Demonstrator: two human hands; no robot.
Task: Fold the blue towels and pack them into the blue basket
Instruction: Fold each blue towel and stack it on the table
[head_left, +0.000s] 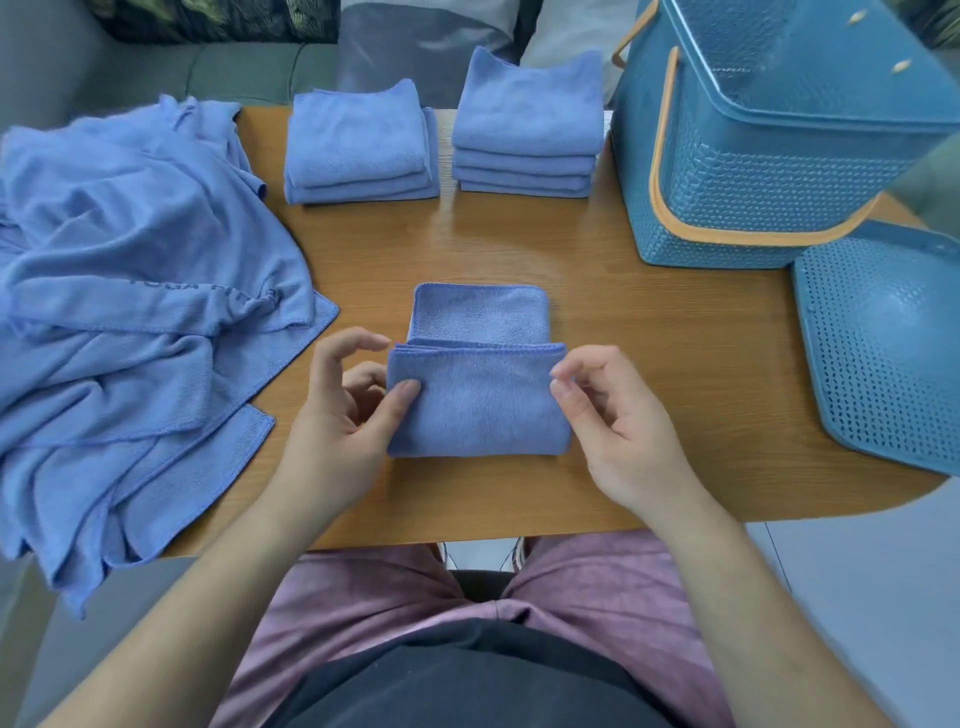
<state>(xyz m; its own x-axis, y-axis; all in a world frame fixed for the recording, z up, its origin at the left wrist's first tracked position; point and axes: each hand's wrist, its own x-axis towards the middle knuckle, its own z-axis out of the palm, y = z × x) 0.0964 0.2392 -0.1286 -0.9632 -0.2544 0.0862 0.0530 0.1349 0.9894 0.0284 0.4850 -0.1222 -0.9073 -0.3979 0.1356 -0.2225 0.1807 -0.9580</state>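
Blue microfibre towel (478, 402), half-folded, lies long axis left-to-right; my left hand (337, 421) pinches its left edge, my right hand (623, 426) curls at the other, grip unclear.

Towel heap (130, 312) left; stacks (358, 145) behind; basket (753, 171) right, lid (883, 353) before it.

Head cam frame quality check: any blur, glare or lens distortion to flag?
Head view: wide-angle lens bows the table edges and tilts the basket; top right corner is smeared; soft sheen on the table and the lid; even light, faint shadows; half-folded towel, left hand and right hand are sharp.
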